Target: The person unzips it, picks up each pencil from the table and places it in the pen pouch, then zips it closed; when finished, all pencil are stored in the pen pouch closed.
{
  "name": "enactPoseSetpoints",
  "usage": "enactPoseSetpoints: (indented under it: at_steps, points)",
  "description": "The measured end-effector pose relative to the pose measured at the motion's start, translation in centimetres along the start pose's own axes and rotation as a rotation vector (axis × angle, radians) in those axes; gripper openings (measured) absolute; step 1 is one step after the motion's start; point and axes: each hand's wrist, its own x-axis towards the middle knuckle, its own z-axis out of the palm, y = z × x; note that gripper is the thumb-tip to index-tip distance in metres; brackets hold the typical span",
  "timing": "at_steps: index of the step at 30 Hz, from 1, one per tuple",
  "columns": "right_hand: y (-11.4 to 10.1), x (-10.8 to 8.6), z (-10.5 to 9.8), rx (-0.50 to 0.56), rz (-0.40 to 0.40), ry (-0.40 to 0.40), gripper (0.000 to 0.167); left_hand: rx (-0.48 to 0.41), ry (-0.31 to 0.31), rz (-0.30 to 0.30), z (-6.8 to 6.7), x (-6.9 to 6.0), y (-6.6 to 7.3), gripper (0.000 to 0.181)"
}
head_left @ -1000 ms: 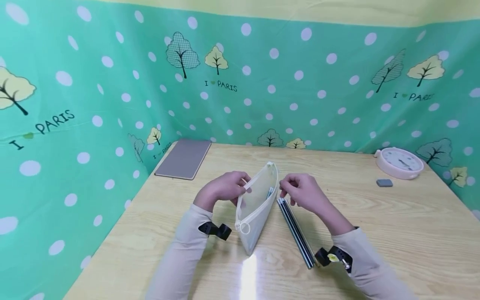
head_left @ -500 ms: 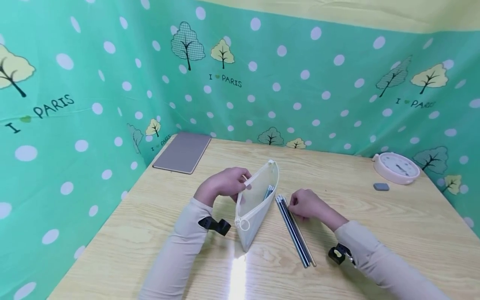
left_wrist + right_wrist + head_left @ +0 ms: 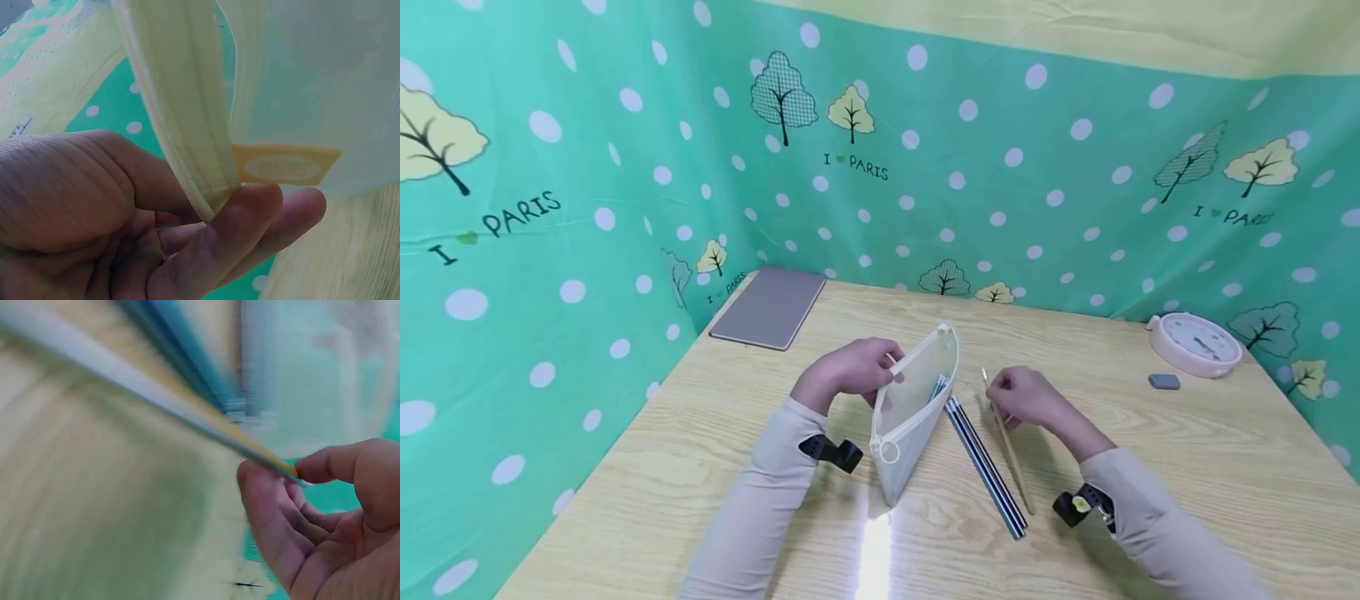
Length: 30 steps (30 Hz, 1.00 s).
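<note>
My left hand [image 3: 853, 367] pinches the near-left rim of a pale, see-through zip pouch [image 3: 904, 458], which stands with its mouth apart. In the left wrist view, thumb and fingers hold the zip edge [image 3: 178, 75] beside an orange label [image 3: 284, 165]. Ends of pencils [image 3: 939, 387] show inside the pouch. To its right, my right hand [image 3: 1028, 395] pinches a gold-coloured pencil [image 3: 1015, 463] near its upper end, and the pencil slants toward me. Dark and blue pencils [image 3: 987, 472] lie side by side between that pencil and the pouch. Motion blurs the right wrist view.
A grey notebook [image 3: 769, 307] lies at the back left of the wooden table [image 3: 1120, 533]. At the back right are a pink round clock [image 3: 1195, 343] and a small grey eraser [image 3: 1164, 382]. A green dotted curtain [image 3: 1037, 192] surrounds the table's back and left.
My right hand has moved from the pencils' top ends to their right side, then drawn the gold pencil away from the others. The left hand stays on the pouch rim.
</note>
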Motion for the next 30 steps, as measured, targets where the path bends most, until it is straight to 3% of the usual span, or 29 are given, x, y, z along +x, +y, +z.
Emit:
enactPoseSetpoints:
  at_steps: [5,12,16,21,25,30]
  points:
    - [-1.9,-0.8,-1.8,0.312,-0.036,0.085,0.029,-0.003,-0.005,0.002,0.1,0.1,-0.1,0.031]
    - [-4.1,-1.9,-3.6,0.565,-0.171,0.227,0.027,0.005,-0.014,0.001,0.1,0.0,-0.3,0.034]
    - [-5.0,-2.4,-3.3,0.732,-0.241,0.264,0.017,0.012,-0.016,0.009,0.0,-0.1,-0.4,0.035]
    - [-5.9,-2.2,-1.9,1.015,-0.324,0.350,0.007,-0.006,-0.009,0.014,-0.3,0.0,-0.4,0.033]
    - [-6.5,-1.6,-0.5,1.087,-0.348,0.405,0.012,0.011,0.000,0.011,-0.6,0.0,-0.2,0.034]
    - [-6.5,-1.0,1.5,1.004,-0.350,0.427,0.010,0.034,-0.005,0.005,-0.6,0.2,-0.1,0.034]
